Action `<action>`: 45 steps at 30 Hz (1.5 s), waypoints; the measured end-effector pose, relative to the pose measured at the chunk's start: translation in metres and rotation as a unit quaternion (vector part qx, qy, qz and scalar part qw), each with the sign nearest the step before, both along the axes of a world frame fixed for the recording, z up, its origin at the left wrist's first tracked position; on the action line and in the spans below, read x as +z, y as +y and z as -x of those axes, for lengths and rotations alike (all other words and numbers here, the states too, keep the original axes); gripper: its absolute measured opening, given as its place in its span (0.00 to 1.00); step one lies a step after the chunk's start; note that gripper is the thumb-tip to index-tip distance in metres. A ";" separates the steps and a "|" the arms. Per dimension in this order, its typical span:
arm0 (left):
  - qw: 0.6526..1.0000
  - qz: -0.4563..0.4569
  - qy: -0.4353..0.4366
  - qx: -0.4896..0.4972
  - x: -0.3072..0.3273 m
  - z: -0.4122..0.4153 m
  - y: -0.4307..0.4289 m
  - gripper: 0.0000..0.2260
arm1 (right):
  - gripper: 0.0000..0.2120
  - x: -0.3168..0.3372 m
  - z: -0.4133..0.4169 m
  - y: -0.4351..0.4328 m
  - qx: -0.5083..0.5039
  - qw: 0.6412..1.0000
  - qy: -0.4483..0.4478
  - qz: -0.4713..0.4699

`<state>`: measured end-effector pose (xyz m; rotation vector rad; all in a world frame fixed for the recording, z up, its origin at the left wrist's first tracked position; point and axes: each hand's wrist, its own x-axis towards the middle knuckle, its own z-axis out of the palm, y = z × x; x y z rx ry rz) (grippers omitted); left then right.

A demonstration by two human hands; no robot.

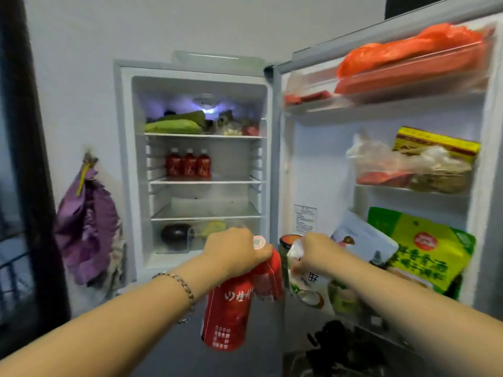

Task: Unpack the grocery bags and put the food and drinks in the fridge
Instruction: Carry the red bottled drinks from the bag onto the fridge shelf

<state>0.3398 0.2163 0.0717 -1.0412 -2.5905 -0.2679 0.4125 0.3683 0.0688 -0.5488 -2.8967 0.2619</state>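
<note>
The fridge (pixel 125 170) stands open ahead of me. My left hand (pixel 234 251) grips the tops of two red drink bottles (pixel 231 311) that hang below it, in front of the lower compartment. My right hand (pixel 315 251) holds a white coconut drink bottle (pixel 307 287) by its neck, close to the open door's lower rack. Three matching red bottles (pixel 188 165) stand in a row on the middle shelf. The shelf below them (pixel 206 210) is bare.
Corn (pixel 174 126) and other produce lie on the top shelf. An eggplant (pixel 175 233) lies in the bottom drawer. The door (pixel 313 164) racks hold an orange bag (pixel 408 50), a yellow box (pixel 435 142), a green packet (pixel 424 251) and a jar (pixel 288 240). A purple bag (pixel 87 221) hangs on the left wall.
</note>
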 end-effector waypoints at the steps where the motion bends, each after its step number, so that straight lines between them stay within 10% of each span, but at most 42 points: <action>1: 1.000 -0.006 -0.004 0.011 0.007 0.020 0.000 0.23 | 0.10 0.007 0.023 0.001 0.008 1.000 0.001 -0.009; 16: 0.986 -0.115 0.092 0.078 0.119 0.351 -0.004 0.20 | 0.12 0.109 0.386 0.049 0.053 0.980 0.186 -0.041; 27: 0.964 -0.061 0.259 0.020 0.162 0.489 0.043 0.18 | 0.17 0.109 0.523 0.122 0.170 0.849 0.179 -0.467; 31: 0.965 -0.028 0.260 0.027 0.160 0.514 0.056 0.19 | 0.17 0.107 0.536 0.125 0.107 0.974 0.042 -0.196; 34: 0.964 -0.014 0.265 0.023 0.159 0.516 0.063 0.19 | 0.30 0.125 0.538 0.127 0.046 0.985 0.139 0.096; 40: 0.966 -0.001 0.258 0.025 0.155 0.515 0.071 0.22 | 0.29 0.113 0.566 0.105 -0.110 0.973 -0.200 -0.038; 45: 0.969 -0.007 0.245 0.032 0.155 0.517 0.075 0.20 | 0.20 0.092 0.593 0.122 -0.128 0.984 -0.017 -0.122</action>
